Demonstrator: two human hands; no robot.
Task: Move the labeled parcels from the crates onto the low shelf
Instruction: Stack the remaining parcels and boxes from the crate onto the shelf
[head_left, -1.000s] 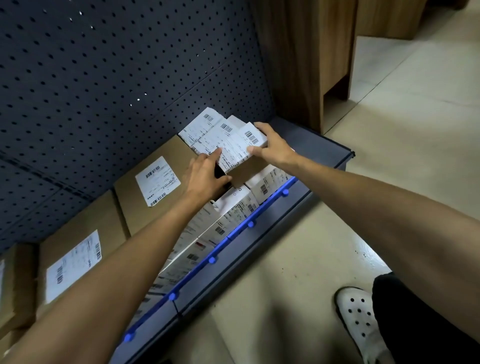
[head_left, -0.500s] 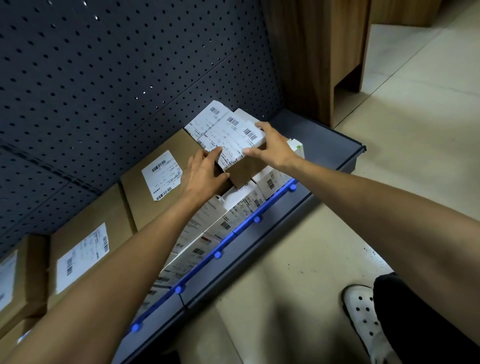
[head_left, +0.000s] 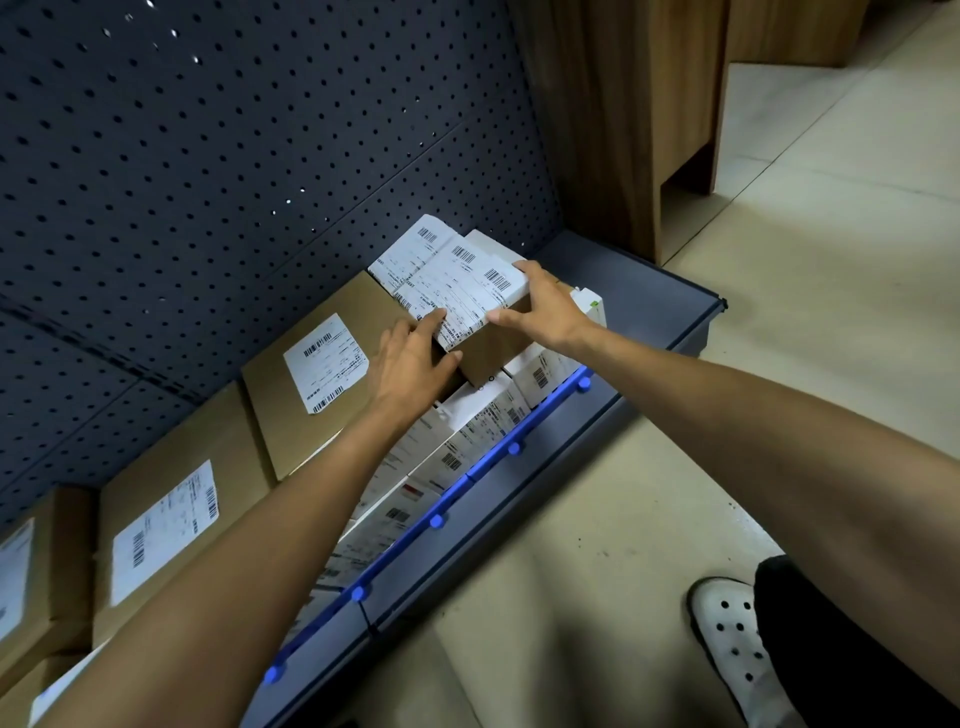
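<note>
The likeliest slip starts at the grip. The parcel (head_left: 462, 288) is held only at its 2 ends, so if either hand lets go before the base is seated, I judge it could tip forward off the uneven row beneath and go over the rail. Its overlapping top labels could also crease under the fingertips.

The right hand (head_left: 548, 306) is curled over the parcel's right top corner, with the fingers on the label and the thumb on the near edge. The left hand (head_left: 410, 364) clasps the opposite end, index finger on the label's edge and thumb pressed to the near face. Neither hand is spread wide; both are closed onto the box.

The parcel sits toward the right end of the low shelf (head_left: 644, 291), over the small white boxes (head_left: 470, 423) lining the front edge. I cannot tell whether its weight is fully down. Just left of it, toward the back, lies a large carton (head_left: 291, 415) with 1 label. The blue rail (head_left: 511, 451) runs along the shelf's front edge, the pegboard (head_left: 208, 156) rises behind, and a white shoe (head_left: 727, 634) stands on the floor nearby.
</note>
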